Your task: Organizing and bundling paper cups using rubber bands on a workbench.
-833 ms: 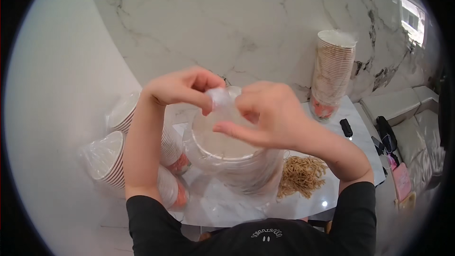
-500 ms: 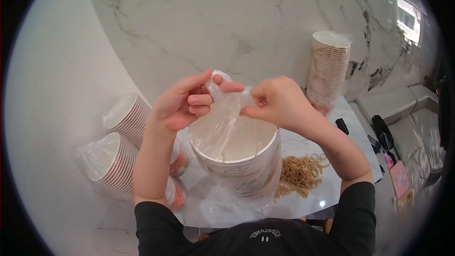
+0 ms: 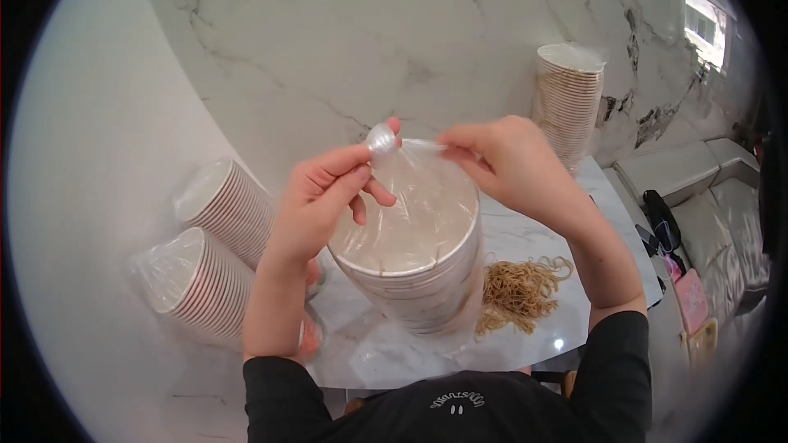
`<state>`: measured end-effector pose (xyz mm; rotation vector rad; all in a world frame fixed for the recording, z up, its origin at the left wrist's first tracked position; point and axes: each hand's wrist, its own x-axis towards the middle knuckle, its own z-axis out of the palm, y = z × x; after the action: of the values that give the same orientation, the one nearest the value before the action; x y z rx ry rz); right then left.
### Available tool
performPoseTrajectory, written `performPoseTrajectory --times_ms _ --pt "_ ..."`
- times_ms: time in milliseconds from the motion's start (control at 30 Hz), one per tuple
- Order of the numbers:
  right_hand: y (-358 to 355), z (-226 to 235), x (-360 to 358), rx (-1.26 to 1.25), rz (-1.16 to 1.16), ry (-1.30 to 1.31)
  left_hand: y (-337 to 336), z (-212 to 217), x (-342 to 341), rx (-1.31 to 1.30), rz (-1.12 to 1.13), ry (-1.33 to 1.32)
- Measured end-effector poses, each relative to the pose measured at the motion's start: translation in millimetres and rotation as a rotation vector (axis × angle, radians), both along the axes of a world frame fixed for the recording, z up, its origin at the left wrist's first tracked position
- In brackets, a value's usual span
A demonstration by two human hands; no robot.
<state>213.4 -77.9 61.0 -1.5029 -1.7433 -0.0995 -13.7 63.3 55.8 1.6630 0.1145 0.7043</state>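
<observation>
A tall stack of white paper tubs (image 3: 410, 299) stands in front of me inside a clear plastic bag (image 3: 414, 197). The bag's gathered top is looped round the index finger of my left hand (image 3: 316, 201), whose other fingers are partly curled. My right hand (image 3: 513, 160) pinches the stretched end of the bag between thumb and fingers, to the right of that loop. Both hands are above the far part of the stack's rim. Beside the stack, on the right, lies a loose heap of tan rubber bands (image 3: 521, 295).
Two bagged tub stacks (image 3: 217, 287) lean at the left near the wall. Another wrapped stack (image 3: 570, 102) stands at the table's far right. The marble-patterned table (image 3: 538, 234) has a curved front edge. A grey sofa (image 3: 714, 197) with a pink item is at the right.
The bag's top now winds tightly round my left index finger. My right hand has drawn its end slightly up and right, and the left hand has turned, moving right.
</observation>
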Motion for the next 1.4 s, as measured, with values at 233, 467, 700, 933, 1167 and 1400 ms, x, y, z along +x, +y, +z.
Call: performPoseTrajectory --times_ms 233,467,700,933,1167,1400 --pt "-2.3 0.1 8.5 0.354 -0.193 -0.296 -28.5 4.0 9.8 0.596 0.319 0.199" --pt "33.2 24.8 -4.9 0.555 0.041 -0.242 -36.1 16.8 24.0 0.796 0.270 0.218" --pt "49.8 23.6 11.9 0.114 0.397 0.449 -15.6 8.2 29.6 0.256 -0.134 0.079" --pt "23.5 32.7 -8.6 0.262 0.283 0.185 -22.8 16.3 35.2 0.462 -0.050 0.296" --pt "25.9 32.2 20.7 -0.148 0.508 0.829 -10.9 -2.4 35.6 0.096 -0.274 0.086" --pt "-4.0 5.9 33.7 0.177 0.321 -0.117 -18.7 0.7 33.5 0.419 -0.208 0.081"
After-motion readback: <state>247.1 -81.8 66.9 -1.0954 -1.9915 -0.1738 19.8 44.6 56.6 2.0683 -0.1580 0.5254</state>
